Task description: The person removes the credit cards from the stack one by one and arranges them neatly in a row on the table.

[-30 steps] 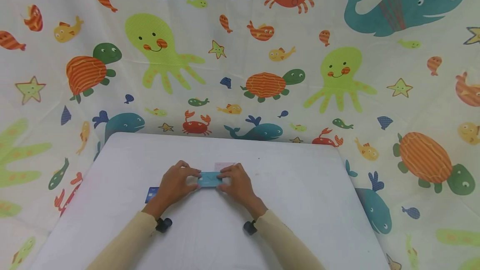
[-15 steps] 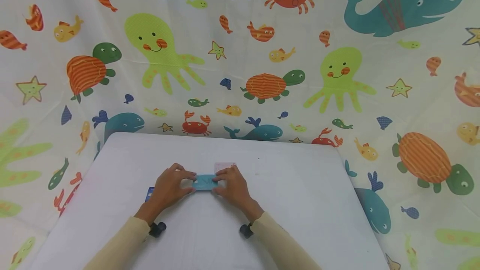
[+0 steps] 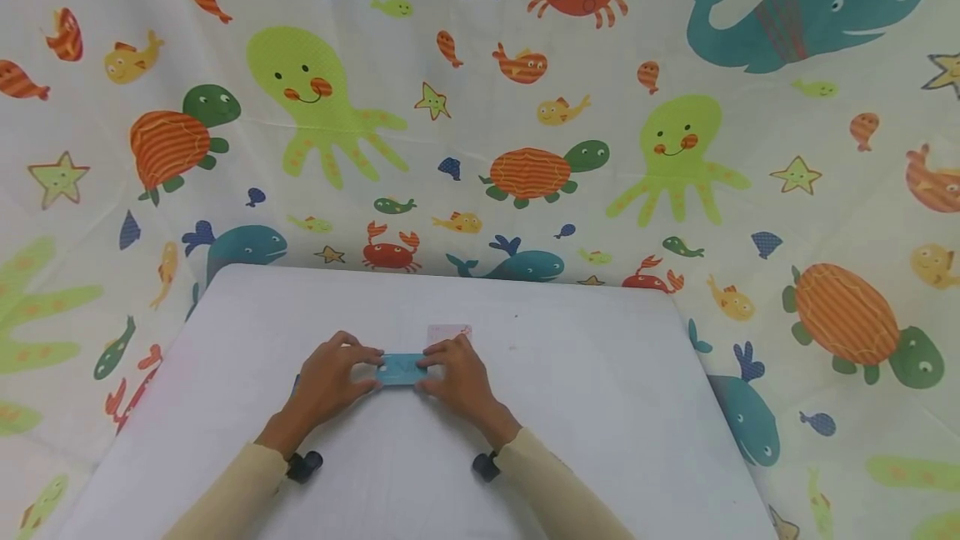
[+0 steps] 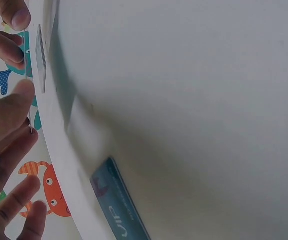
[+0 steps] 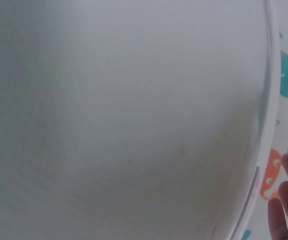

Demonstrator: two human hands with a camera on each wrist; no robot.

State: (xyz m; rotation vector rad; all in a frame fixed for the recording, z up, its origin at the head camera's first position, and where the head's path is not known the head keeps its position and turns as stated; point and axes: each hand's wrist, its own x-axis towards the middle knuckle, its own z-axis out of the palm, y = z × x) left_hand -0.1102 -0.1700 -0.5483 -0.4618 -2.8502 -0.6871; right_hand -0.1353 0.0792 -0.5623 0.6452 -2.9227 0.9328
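Both hands hold a light blue plastic card [image 3: 400,370] between them, above the white table. My left hand [image 3: 327,378] pinches its left end with thumb and fingertips. At the opposite end, my right hand [image 3: 463,382] pinches it the same way. Seen from the left wrist, the held card is nearly edge-on. A darker blue card [image 4: 118,202] with white lettering lies on the table beneath the left hand, which hides most of it from the head view. Just behind the right hand's fingers lies a pale pink card [image 3: 444,332], partly covered.
The white-covered table [image 3: 600,390] extends around the hands. A curtain [image 3: 465,123] printed with sea animals hangs behind and beside it. Each wrist carries a small black camera, such as the left one [image 3: 305,467].
Both hands have moved left and slightly nearer the body, carrying the light blue card between them. The pale pink card shows more, and the darker blue card is now almost covered by the left hand.
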